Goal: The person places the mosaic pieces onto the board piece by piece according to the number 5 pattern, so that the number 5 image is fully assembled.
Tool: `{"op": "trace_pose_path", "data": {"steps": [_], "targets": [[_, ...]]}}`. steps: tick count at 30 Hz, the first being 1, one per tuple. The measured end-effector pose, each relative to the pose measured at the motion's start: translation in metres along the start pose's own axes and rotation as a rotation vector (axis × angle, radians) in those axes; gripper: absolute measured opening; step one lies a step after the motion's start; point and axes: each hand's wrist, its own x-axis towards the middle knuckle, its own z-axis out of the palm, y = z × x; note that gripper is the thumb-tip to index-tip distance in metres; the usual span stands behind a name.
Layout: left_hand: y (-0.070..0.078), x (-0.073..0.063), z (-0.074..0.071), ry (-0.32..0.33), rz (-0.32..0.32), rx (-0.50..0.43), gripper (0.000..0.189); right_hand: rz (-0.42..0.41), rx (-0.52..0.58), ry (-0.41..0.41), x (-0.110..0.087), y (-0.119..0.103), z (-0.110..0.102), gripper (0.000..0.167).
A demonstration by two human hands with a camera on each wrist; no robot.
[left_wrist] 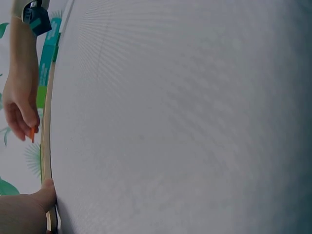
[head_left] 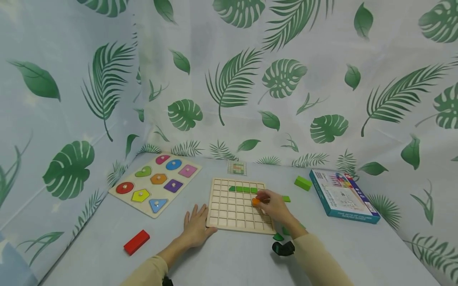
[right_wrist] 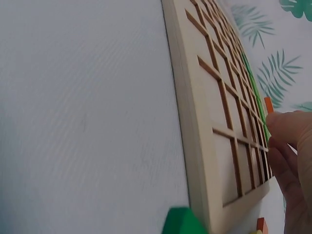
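Note:
A pale wooden grid board (head_left: 232, 212) lies on the table, with a row of green tiles (head_left: 245, 189) set along its far part. Thumb and fingers of my right hand (head_left: 272, 205) pinch a small orange tile (head_left: 255, 202) above the board's right side. In the right wrist view the orange tile (right_wrist: 268, 105) stands on edge between the fingertips. My left hand (head_left: 196, 228) lies flat with spread fingers at the board's near left corner. Its thumb (left_wrist: 45, 195) rests against the board's edge in the left wrist view.
At the left are a shape puzzle board (head_left: 150, 188) with knobs and a red block (head_left: 136, 242). A green block (head_left: 303, 183) and a flat box (head_left: 345, 198) stand at the right. Green pieces (head_left: 278, 237) lie by the right forearm. A small patterned card (head_left: 237, 168) lies behind the board.

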Motion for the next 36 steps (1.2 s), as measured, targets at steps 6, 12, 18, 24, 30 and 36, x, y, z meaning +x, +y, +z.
{"op": "trace_pose_path", "data": {"steps": [6,12,18,24,30,36], "targets": [[-0.004,0.002,0.003,0.003,0.0,-0.008,0.072,-0.017,0.016,-0.013,0.009,-0.005,0.01,0.031],[-0.005,0.002,0.005,0.014,0.009,-0.024,0.072,-0.021,0.039,-0.024,0.014,-0.011,0.022,0.031],[-0.005,0.003,0.005,0.014,0.013,-0.013,0.072,-0.023,0.013,-0.008,0.017,-0.02,0.031,0.03],[-0.004,0.003,0.004,0.004,-0.004,-0.001,0.073,-0.062,0.022,-0.017,0.024,-0.024,0.039,0.028],[-0.005,0.003,0.005,0.004,-0.002,-0.004,0.073,-0.052,0.011,-0.029,0.031,-0.027,0.048,0.028],[-0.006,0.004,0.006,0.005,0.004,-0.012,0.073,-0.042,-0.012,-0.017,0.034,-0.03,0.052,0.029]]}}
